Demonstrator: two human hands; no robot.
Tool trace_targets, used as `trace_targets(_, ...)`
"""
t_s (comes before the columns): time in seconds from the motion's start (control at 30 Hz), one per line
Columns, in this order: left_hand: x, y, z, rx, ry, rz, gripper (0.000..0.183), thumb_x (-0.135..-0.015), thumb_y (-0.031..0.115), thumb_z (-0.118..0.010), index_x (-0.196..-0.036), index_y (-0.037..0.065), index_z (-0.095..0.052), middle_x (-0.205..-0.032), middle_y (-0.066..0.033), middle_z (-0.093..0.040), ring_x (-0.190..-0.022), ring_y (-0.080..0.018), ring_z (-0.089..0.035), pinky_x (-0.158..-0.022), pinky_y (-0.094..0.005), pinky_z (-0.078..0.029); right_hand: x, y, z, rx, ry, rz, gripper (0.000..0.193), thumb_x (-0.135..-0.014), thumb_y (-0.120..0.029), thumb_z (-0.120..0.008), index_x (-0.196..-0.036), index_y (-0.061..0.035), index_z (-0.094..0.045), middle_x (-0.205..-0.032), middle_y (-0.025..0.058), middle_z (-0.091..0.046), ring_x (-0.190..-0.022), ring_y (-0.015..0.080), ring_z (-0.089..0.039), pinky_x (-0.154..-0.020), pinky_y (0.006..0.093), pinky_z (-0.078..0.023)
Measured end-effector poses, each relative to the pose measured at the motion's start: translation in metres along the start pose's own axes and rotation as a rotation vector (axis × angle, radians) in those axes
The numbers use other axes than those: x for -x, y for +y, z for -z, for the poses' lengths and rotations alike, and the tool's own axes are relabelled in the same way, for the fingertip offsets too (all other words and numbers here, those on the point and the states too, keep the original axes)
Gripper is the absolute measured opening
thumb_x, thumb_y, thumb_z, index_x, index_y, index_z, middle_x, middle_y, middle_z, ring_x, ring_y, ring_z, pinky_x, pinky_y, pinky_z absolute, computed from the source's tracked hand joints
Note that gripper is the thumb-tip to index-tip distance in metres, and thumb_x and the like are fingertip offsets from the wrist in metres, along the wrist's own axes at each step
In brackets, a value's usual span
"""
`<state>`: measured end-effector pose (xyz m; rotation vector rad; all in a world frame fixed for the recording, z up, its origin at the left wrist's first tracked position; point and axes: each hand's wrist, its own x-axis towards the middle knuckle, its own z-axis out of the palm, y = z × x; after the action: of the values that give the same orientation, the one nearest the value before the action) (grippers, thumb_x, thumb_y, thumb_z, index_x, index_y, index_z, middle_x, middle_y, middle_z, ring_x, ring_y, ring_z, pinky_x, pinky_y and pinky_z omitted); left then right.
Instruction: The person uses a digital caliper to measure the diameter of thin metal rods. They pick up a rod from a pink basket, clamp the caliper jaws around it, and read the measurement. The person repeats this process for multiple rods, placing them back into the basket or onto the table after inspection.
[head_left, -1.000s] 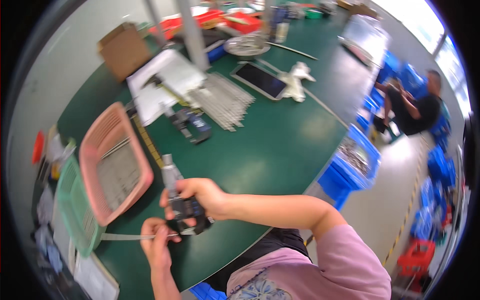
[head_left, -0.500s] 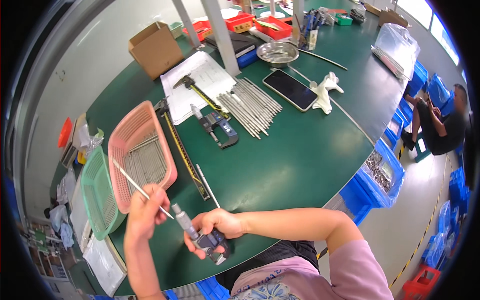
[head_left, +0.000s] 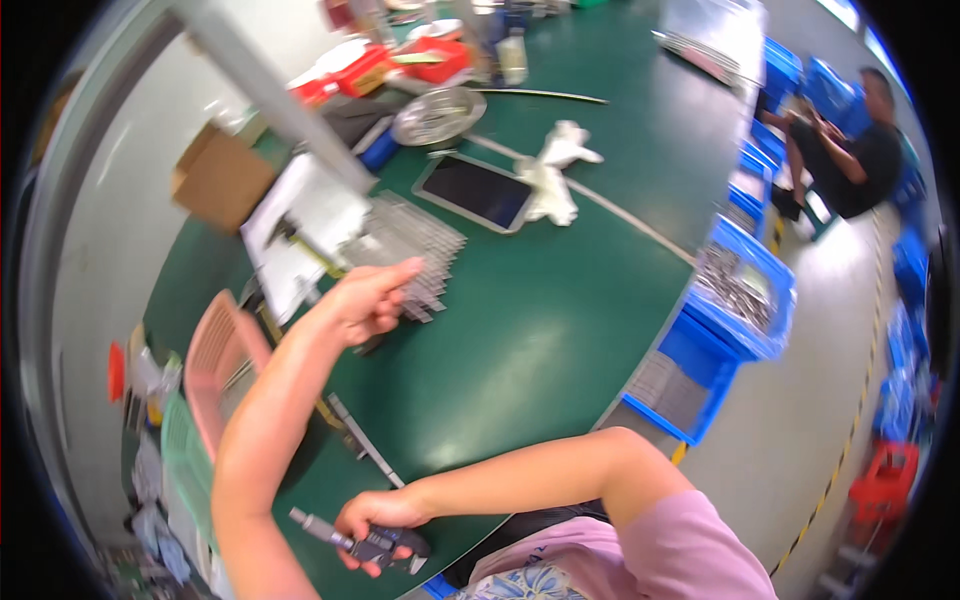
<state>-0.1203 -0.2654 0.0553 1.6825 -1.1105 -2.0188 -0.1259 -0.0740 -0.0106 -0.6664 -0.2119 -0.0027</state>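
My left hand (head_left: 375,300) reaches over the near edge of a row of thin grey metal rods (head_left: 435,245). Its index finger points forward while the other fingers curl loosely, and I see nothing held in it. Low in the view, my right hand (head_left: 385,512) grips a digital micrometer (head_left: 375,548), whose thimble points to the left. One thin rod (head_left: 372,450) lies on the table just beyond the right hand. A caliper (head_left: 305,245) rests on white papers (head_left: 310,210), partly blurred. My left forearm hides much of the pink basket (head_left: 205,350).
A green basket (head_left: 178,450) stands beside the pink one. Farther off are a phone (head_left: 475,190), a white glove (head_left: 548,180), a metal bowl (head_left: 437,117) and a cardboard box (head_left: 222,180). Blue bins (head_left: 690,385) stand along the right table edge; a person (head_left: 850,150) sits beyond.
My left hand has moved from beside the pink basket, away from me to the rod row; the rod it held no longer shows in it. The view has shifted. My right hand keeps the micrometer.
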Motion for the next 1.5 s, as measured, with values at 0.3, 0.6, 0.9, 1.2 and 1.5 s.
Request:
trace_targets(0.3, -0.013, 0.007, -0.008, -0.149, 0.216, 0.040, 0.030, -0.080, 0.038, -0.060, -0.073, 0.010, -0.051, -0.053, 0.0046, -0.048, -0.038, -0.0020, -0.039, -0.035, -0.0170, -0.034, -0.006, 0.013, 0.003, -0.041, 0.008, 0.039, 0.037, -0.063, -0.023, -0.044, -0.088, 0.0001, -0.059, -0.074, 0.0154, -0.063, -0.056, 0.0210, -0.058, -0.041, 0.0328, -0.041)
trace_targets(0.6, 0.003, 0.008, -0.009, -0.289, 0.167, 0.028, 0.040, -0.087, 0.041, -0.046, -0.086, 0.002, -0.055, -0.067, -0.0066, -0.060, -0.044, -0.0088, -0.049, -0.041, -0.0210, -0.042, -0.011, 0.013, 0.011, -0.007, -0.011, 0.006, 0.039, -0.062, -0.025, -0.039, -0.081, 0.0046, -0.056, -0.064, 0.0210, -0.059, -0.033, 0.0241, -0.047, -0.032, 0.0335, -0.040)
trace_targets(0.9, 0.114, -0.024, 0.162, -0.460, 0.742, -0.495, 0.017, -0.078, 0.021, -0.052, -0.082, 0.005, -0.058, -0.070, -0.0047, -0.058, -0.056, -0.0165, -0.055, -0.053, -0.0275, -0.045, 0.004, -0.012, -0.004, -0.066, 0.028, -0.006, 0.041, -0.062, -0.023, -0.041, -0.090, 0.0046, -0.053, -0.072, 0.0170, -0.061, -0.040, 0.0159, -0.050, -0.034, 0.0241, -0.041)
trace_targets(1.2, 0.153, -0.152, 0.200, -1.529, 1.027, -0.360, 0.026, -0.068, 0.011, -0.055, -0.093, 0.004, -0.059, -0.091, -0.0136, -0.056, -0.093, -0.0293, -0.054, -0.080, -0.0405, -0.044, 0.002, -0.004, -0.005, -0.061, 0.076, -0.061, 0.050, -0.055, -0.025, -0.046, -0.095, 0.0040, -0.051, -0.078, 0.0165, -0.059, -0.050, 0.0161, -0.051, -0.041, 0.0240, -0.041)
trace_targets(1.5, 0.092, -0.110, 0.221, -1.613, 1.113, -0.329, 0.036, -0.062, -0.001, -0.054, -0.097, 0.006, -0.060, -0.097, -0.0183, -0.059, -0.090, -0.0339, -0.056, -0.076, -0.0430, -0.046, 0.006, -0.006, 0.000, -0.069, 0.094, -0.014, 0.046, -0.056, -0.022, -0.045, -0.094, 0.0051, -0.051, -0.075, 0.0173, -0.060, -0.043, 0.0174, -0.051, -0.036, 0.0248, -0.041)
